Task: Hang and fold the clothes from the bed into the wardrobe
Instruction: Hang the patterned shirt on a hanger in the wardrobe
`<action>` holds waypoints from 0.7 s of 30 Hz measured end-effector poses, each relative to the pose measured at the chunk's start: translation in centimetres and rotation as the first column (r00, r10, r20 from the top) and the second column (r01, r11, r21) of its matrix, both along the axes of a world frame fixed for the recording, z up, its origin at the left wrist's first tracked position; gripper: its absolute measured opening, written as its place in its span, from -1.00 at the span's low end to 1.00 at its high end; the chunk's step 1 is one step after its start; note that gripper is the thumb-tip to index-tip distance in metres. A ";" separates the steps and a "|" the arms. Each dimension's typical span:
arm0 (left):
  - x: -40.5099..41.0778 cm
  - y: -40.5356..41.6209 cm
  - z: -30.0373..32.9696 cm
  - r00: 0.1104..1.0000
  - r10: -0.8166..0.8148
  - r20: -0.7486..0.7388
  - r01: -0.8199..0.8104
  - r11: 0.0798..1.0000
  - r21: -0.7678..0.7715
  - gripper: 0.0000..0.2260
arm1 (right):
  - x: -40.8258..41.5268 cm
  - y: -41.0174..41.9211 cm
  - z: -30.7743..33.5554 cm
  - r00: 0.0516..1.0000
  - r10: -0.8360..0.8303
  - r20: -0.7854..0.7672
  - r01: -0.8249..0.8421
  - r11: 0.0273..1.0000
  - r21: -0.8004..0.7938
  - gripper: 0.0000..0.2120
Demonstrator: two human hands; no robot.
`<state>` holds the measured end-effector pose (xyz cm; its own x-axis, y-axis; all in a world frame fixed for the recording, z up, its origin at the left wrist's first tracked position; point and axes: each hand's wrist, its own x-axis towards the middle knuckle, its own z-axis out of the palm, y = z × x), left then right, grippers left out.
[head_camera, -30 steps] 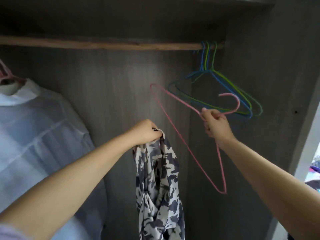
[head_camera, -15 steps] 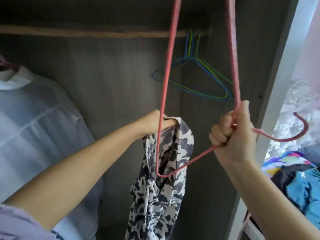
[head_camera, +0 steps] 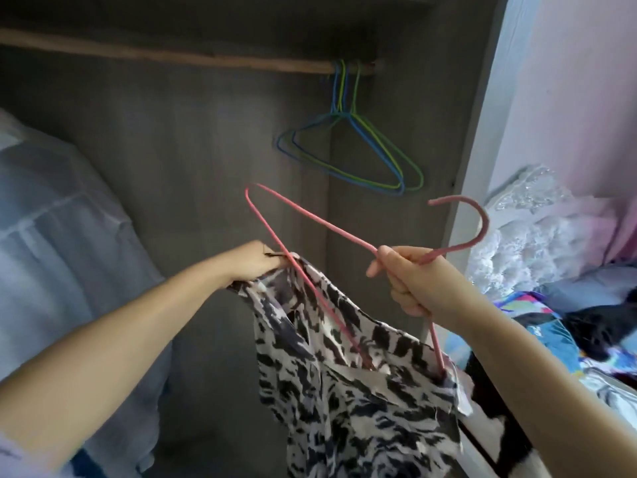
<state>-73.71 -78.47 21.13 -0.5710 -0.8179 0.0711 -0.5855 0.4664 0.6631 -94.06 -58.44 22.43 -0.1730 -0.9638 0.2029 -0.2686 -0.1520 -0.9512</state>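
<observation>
My left hand (head_camera: 253, 262) pinches the top edge of a black-and-white patterned garment (head_camera: 348, 384) that hangs in front of the open wardrobe. My right hand (head_camera: 410, 281) grips a pink wire hanger (head_camera: 310, 219) at its neck, hook pointing right. One shoulder of the hanger sticks up and left; the other end dips down inside the garment's opening. The wooden rail (head_camera: 179, 58) runs across the top of the wardrobe.
Blue and green wire hangers (head_camera: 358, 150) hang at the rail's right end. A pale translucent garment (head_camera: 58, 236) hangs at the left. To the right of the wardrobe's side panel (head_camera: 482, 132) lies the bed with piled clothes (head_camera: 565, 315).
My right hand swung the pink hanger down from overhead and pushed one end into the garment. My left hand kept its hold on the cloth. The view turned slightly right.
</observation>
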 end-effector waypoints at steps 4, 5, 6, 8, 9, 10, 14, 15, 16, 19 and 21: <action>-1.8 -0.8 -3.7 0.990 0.071 -0.125 -0.063 0.996 0.065 -0.79 | -1.5 1.7 0.3 0.990 0.004 -0.139 0.023 0.982 0.189 -0.60; -2.2 -1.1 -4.5 0.981 0.134 -0.138 -0.123 0.989 0.086 -0.80 | -1.8 2.2 0.1 0.980 0.010 -0.199 0.036 0.974 0.225 -0.60; -2.4 -1.4 -5.4 0.970 0.197 -0.141 -0.182 0.977 0.112 -0.80 | -2.2 2.6 -0.2 0.970 0.014 -0.241 0.047 0.967 0.249 -0.60; -2.9 -1.8 -6.9 0.949 0.273 -0.155 -0.249 0.955 0.159 -0.83 | -2.7 3.3 -0.6 0.969 0.017 -0.247 0.060 0.952 0.300 -0.60; -3.2 -1.8 -7.4 0.942 0.288 -0.172 -0.258 0.950 0.174 -0.84 | -2.9 3.7 -0.6 0.961 0.020 -0.277 0.074 0.943 0.324 -0.60; -3.5 -1.9 -7.8 0.938 0.295 -0.181 -0.265 0.949 0.170 -0.84 | -3.0 3.9 -0.5 0.943 0.024 -0.332 0.098 0.934 0.345 -0.60; -4.9 -1.1 -8.5 0.950 0.299 -0.088 -0.304 0.951 -0.053 -0.75 | -3.0 3.6 -0.7 0.817 0.023 -0.577 0.229 0.904 0.360 -0.65; -5.0 -0.6 -8.3 0.952 0.298 -0.067 -0.304 0.945 -0.124 -0.75 | -2.6 3.5 -0.8 0.803 0.021 -0.596 0.257 0.889 0.379 -0.70; -5.0 -0.1 -7.9 0.957 0.284 -0.065 -0.291 0.938 -0.190 -0.77 | -2.1 3.6 -1.0 0.797 0.040 -0.602 0.272 0.866 0.419 -0.72; -4.8 1.7 -6.2 0.989 0.053 -0.137 -0.094 0.946 -0.310 -0.86 | -1.7 3.4 -1.6 0.792 0.120 -0.598 0.252 0.828 0.501 -0.78; -4.9 4.2 -4.6 0.965 -0.239 -0.109 0.185 0.914 -0.361 -0.82 | -1.4 2.7 -1.7 0.836 0.095 -0.540 0.221 0.843 0.490 -0.72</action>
<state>-78.64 -74.28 16.49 -0.6893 -0.5879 0.4233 -0.3556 0.7837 0.5094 -95.48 -55.69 20.75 -0.2556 -0.9366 -0.2398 -0.7360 0.3493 -0.5800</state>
